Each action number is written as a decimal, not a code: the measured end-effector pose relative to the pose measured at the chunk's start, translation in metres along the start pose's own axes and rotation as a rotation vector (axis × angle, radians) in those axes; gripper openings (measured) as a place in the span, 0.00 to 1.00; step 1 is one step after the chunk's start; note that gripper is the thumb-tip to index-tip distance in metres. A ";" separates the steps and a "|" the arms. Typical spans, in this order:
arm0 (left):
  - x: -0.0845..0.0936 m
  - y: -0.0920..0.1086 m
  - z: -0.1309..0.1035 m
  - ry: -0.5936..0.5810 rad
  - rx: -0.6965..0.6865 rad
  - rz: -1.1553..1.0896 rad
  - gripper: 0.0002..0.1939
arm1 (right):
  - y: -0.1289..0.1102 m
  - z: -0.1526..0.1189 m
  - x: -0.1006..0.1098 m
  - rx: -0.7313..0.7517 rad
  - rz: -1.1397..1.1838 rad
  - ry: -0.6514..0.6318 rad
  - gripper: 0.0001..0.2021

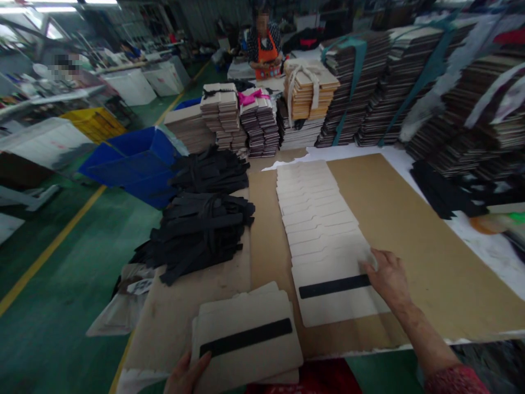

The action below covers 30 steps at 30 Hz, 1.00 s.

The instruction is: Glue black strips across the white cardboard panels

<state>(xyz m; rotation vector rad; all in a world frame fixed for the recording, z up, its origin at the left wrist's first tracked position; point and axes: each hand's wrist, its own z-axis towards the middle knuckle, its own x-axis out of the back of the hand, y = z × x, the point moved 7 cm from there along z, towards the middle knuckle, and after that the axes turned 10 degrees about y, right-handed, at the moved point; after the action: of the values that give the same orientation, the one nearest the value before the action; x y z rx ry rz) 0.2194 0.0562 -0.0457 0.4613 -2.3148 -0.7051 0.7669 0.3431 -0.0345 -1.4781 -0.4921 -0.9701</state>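
Note:
My left hand (188, 374) is at the left edge of a small pile of beige boards (250, 312), thumb on top near a black strip (246, 337) that crosses the upper board. Several more beige boards (318, 219) lie overlapped in a row running away from me. Across the nearest one lies another black strip (334, 286). My right hand (389, 276) is closed at that strip's right end, by the board's edge; its fingertips are partly hidden. Bundles of black strips (205, 227) lie to the left on the table.
Brown sheeting (410, 241) covers the table (188, 312). Tied board stacks (258, 123) and taller stacks (377, 87) line the far side. Left of the table are a blue bin (135, 161) and a plastic bag (123, 306). A person in an orange apron (266, 50) is beyond.

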 end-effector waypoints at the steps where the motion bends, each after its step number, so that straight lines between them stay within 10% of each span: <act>1: -0.003 0.000 -0.003 -0.018 0.015 -0.042 0.27 | -0.017 -0.012 -0.004 0.073 -0.003 0.030 0.24; 6: -0.011 -0.008 -0.004 -0.128 0.063 -0.199 0.27 | -0.130 -0.110 -0.076 0.310 0.199 -0.323 0.18; 10: -0.009 -0.015 0.002 -0.141 0.043 -0.239 0.28 | -0.177 -0.161 -0.116 0.317 0.089 -0.410 0.19; 21: -0.006 -0.009 -0.002 -0.116 -0.010 -0.224 0.23 | -0.179 -0.191 -0.098 0.283 0.136 -0.306 0.18; 30: 0.009 -0.006 0.011 0.005 -0.029 0.072 0.27 | -0.156 -0.199 -0.108 -0.173 0.588 -0.444 0.21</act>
<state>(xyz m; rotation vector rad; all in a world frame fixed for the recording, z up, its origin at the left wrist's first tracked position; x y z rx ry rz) 0.2066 0.0508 -0.0519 0.3649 -2.3014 -0.7007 0.5292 0.2052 -0.0447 -1.8608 -0.2581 -0.2221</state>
